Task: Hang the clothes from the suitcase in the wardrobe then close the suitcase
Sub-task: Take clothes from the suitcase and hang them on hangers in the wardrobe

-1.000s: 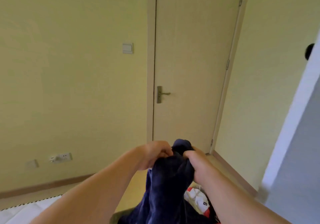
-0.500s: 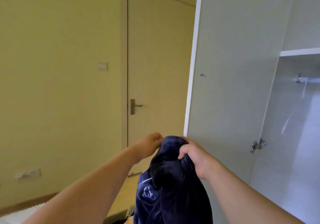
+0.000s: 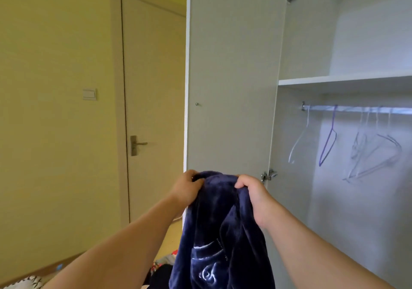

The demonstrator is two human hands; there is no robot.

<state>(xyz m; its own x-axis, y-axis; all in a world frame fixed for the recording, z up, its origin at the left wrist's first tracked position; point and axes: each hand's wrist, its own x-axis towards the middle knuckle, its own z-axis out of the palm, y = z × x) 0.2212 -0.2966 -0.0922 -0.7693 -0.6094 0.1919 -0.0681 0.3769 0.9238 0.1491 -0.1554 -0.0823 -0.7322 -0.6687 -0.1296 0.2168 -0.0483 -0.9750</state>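
A dark blue fleece garment (image 3: 219, 228) with a pale embroidered emblem hangs in front of me. My left hand (image 3: 186, 189) grips its top edge on the left, and my right hand (image 3: 256, 196) grips the top on the right. The white wardrobe (image 3: 296, 199) stands open at right. Its rail (image 3: 356, 109) carries several empty hangers, among them a purple hanger (image 3: 327, 146) and a white hanger (image 3: 297, 143). More clothes (image 3: 162, 264) lie at the bottom, partly hidden behind the garment; the suitcase itself cannot be made out.
The open wardrobe door (image 3: 231, 76) stands straight ahead, close behind my hands. A shelf (image 3: 343, 80) runs above the rail. A closed room door (image 3: 153, 110) with a metal handle and a yellow wall with a light switch (image 3: 89, 94) are at left.
My view has swung right and up, from the room door to the open wardrobe with its rail and hangers. Both hands keep hold of the blue garment, raised in front of the wardrobe door.
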